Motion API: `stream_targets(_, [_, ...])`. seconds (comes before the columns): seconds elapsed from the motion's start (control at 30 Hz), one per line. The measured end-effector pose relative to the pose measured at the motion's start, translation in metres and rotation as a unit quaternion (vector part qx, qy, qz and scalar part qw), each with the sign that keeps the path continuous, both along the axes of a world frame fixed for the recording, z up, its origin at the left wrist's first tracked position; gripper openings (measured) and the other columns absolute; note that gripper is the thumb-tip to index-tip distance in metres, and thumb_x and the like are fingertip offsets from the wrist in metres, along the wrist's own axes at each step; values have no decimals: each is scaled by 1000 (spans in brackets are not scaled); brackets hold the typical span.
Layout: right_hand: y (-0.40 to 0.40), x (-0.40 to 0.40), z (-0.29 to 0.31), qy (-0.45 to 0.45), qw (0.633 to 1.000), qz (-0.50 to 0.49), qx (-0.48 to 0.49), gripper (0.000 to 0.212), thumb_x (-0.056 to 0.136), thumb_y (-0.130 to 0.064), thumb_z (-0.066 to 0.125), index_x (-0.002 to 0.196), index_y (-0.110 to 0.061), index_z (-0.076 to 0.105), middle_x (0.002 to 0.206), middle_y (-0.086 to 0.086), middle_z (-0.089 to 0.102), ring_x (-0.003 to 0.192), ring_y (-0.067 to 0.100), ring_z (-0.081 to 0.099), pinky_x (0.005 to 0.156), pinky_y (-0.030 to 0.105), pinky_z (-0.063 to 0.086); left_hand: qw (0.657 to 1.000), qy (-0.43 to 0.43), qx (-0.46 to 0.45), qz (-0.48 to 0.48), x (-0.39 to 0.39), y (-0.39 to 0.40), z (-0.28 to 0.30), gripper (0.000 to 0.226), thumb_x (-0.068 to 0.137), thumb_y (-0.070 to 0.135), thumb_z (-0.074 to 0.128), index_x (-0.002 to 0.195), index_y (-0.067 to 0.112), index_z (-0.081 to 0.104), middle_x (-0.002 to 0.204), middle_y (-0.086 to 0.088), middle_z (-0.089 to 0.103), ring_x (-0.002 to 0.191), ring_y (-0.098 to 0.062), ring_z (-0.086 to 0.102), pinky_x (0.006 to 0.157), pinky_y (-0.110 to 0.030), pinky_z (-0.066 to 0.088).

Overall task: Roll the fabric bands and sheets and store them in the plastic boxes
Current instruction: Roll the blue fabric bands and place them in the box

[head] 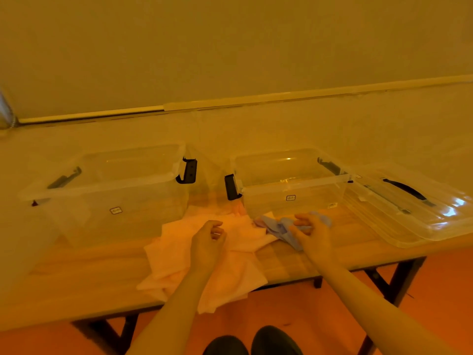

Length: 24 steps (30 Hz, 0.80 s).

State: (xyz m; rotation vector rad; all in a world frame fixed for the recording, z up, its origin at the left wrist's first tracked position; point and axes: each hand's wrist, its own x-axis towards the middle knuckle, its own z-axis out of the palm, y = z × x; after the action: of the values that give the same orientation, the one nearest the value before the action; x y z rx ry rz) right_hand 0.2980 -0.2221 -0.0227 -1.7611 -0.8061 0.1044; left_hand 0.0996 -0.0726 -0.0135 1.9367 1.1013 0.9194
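Observation:
A pale pink fabric sheet [176,254] lies crumpled on the wooden table [76,275], one corner hanging over the front edge. A blue fabric band [280,226] lies bunched to its right, in front of the right clear plastic box [291,185]. The left clear plastic box [110,190] stands open behind the pink sheet. My left hand [208,242] hovers over the pink sheet with loosely curled fingers, holding nothing that I can see. My right hand [311,230] rests on the blue band, its fingers reaching over the fabric.
A clear lid [414,213] with a black handle lies on the table to the right of the right box. Black latches stick out from both boxes. A wall runs right behind the table. My shoes [250,342] and orange floor show below the front edge.

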Motion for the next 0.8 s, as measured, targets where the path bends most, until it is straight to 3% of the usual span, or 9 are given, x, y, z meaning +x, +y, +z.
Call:
stream_targets(0.13, [1,-7,-6,-14,1000,-12,-15,33,87,-16,69,117,-8,62,102,0,57,84,10,52,59,16,39,1000,23,-2,-13,-13,-4,-10,28,88,10,64,116,16,60,103,-2,64,89,-13,58,78,-26,49])
stream_targets(0.27, [-6,-3,-13,-3,999,-34,-18,30,87,-9,67,116,-5,60,96,2,55,73,12,51,57,24,39,999,44,13,-29,-10,-9,-11,29,88,11,63,116,17,59,106,-1,63,89,-11,57,76,-22,47])
stream_targets(0.33, [-11,3,-14,6,999,-36,-9,27,87,-5,65,113,-6,59,91,3,55,68,8,49,59,27,39,998,36,17,-46,1,-13,-4,30,87,9,65,116,17,60,106,-1,63,90,-13,59,79,-26,51])
stream_targets(0.43, [-19,11,-15,21,998,-49,-13,28,87,-5,66,114,-9,58,92,5,54,72,11,50,59,21,36,996,25,21,-78,23,-24,9,32,86,8,66,116,18,60,105,1,62,88,-11,59,78,-27,52])
stream_targets(0.53, [-26,19,-21,11,997,-66,-31,36,84,-5,70,118,-4,60,100,10,58,87,23,56,62,26,37,990,15,24,-135,49,-37,15,36,85,6,66,118,18,60,107,-1,64,84,-7,58,74,-24,50])
stream_targets(0.7, [-31,22,-28,53,997,-50,-32,31,84,-4,70,113,-4,61,91,7,59,75,13,54,60,22,38,975,56,9,-214,92,-53,16,41,84,9,67,123,12,57,114,-5,61,92,-13,58,81,-28,50])
stream_targets(0.8, [-32,24,-32,67,997,-47,-15,29,85,-5,69,113,-5,60,95,6,59,80,11,54,63,20,40,962,111,12,-250,109,-57,10,44,86,11,65,128,14,53,121,-7,60,102,-15,58,88,-31,51])
